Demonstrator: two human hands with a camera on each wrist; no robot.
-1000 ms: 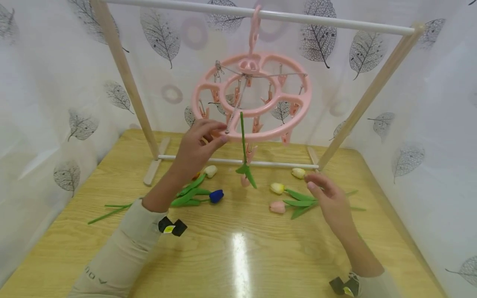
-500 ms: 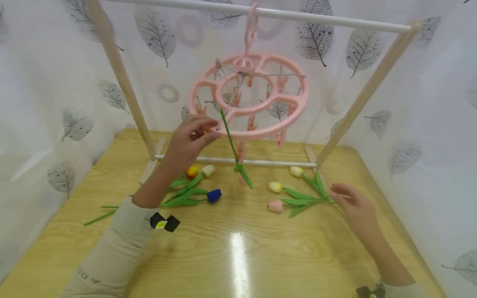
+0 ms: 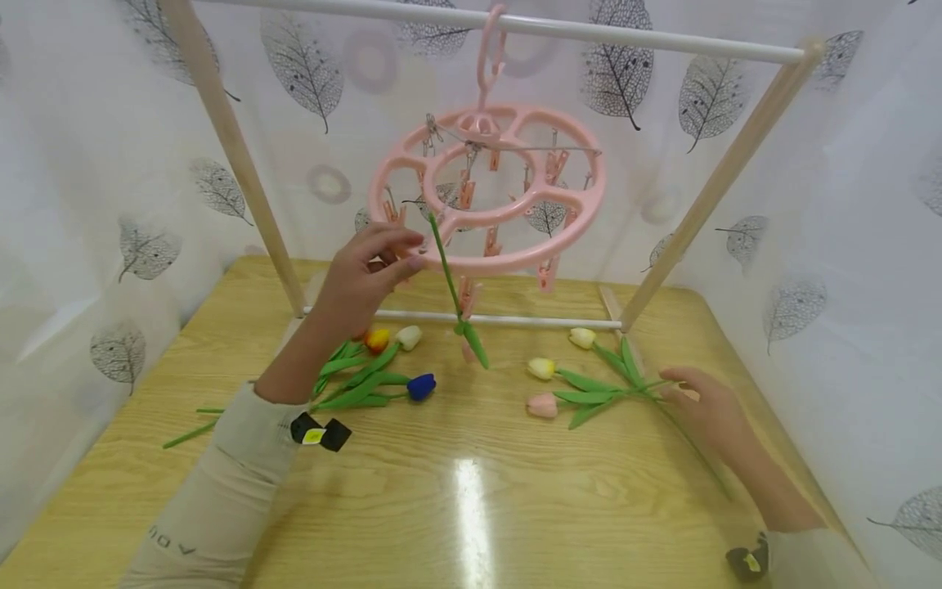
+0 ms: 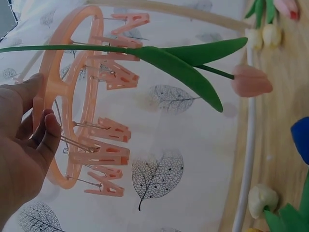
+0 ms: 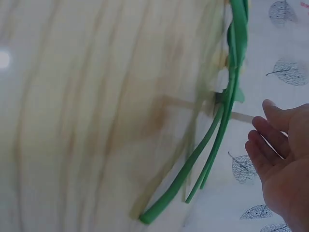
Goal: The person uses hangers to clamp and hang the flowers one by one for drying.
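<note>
Right now the person's left grip (image 3: pixel 361 274) is clamped, thumb against fingers, on the near-left rim of the round pink hanger (image 3: pixel 508 263), and just right of those fingertips a pink tulip (image 4: pixel 176 67) hangs flower-down at one of the clips, its green stem rising past the rim. Below that grip, the blue tulip (image 3: pixel 421 387) and the white tulip (image 3: pixel 409 337) lie on the counter (image 3: pixel 559 499). The right grip (image 3: pixel 706 413) holds its thumb and fingers apart, near the stems of a pale yellow tulip (image 3: pixel 542 369) and its neighbours, whose blooms lie to its left.
</note>
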